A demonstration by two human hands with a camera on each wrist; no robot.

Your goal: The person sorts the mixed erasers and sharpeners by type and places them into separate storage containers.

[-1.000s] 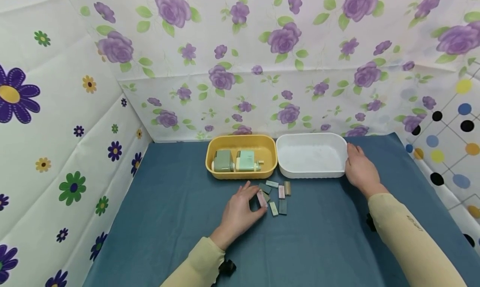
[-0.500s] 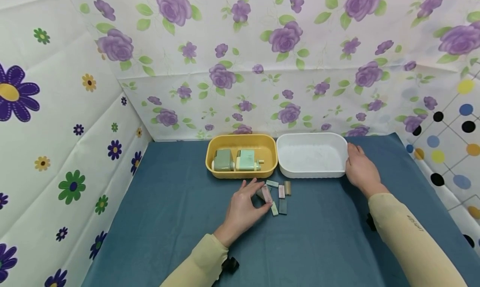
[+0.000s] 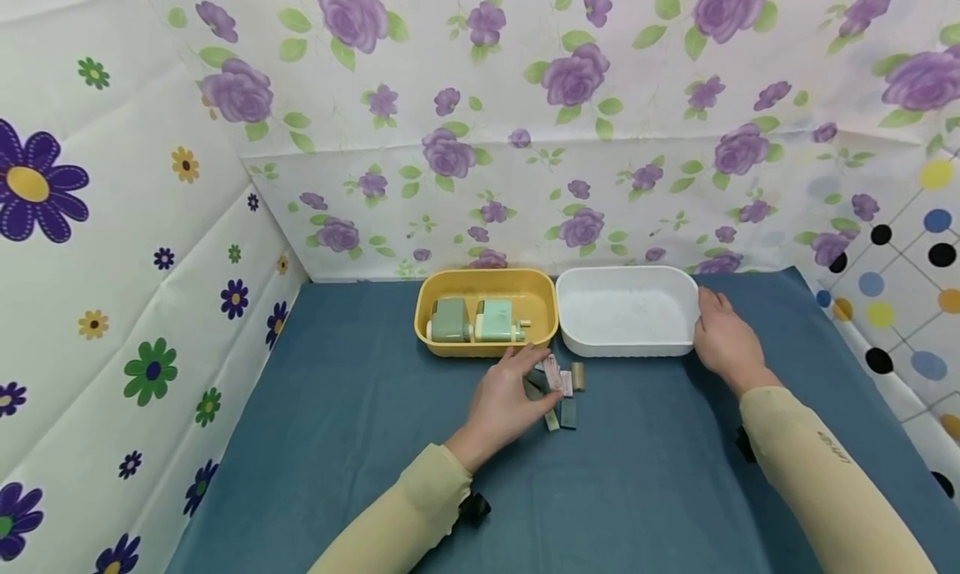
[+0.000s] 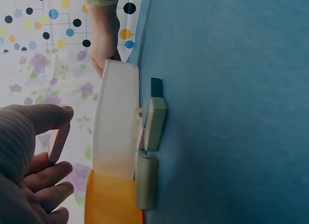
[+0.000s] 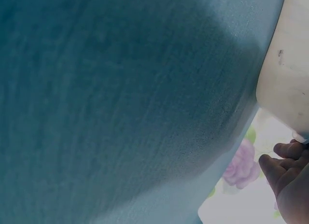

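Note:
My left hand (image 3: 504,401) pinches a small pink eraser (image 3: 552,372) between thumb and fingers, raised above the other small blocks. In the left wrist view that eraser (image 4: 59,143) is tilted between the thumb and a finger. Below it on the cloth lie several small blocks like erasers: a dark blue-green one (image 3: 568,414), a tan one (image 3: 577,376), a second pink one (image 3: 567,384) and a pale green one (image 3: 552,421). My right hand (image 3: 727,341) rests against the right end of a white tray (image 3: 628,349); its fingers are partly hidden in the right wrist view.
A yellow tray (image 3: 487,279) adjoins the white tray's left end. Inside it lie a grey-green pencil sharpener (image 3: 450,319) and a mint one (image 3: 495,319). Blue cloth (image 3: 345,407) covers the table, and a flowered sheet (image 3: 480,199) hangs behind the trays.
My left hand has moved to the right and slightly away from me with the pink eraser, across the blocks. The right hand stays at the white tray's end.

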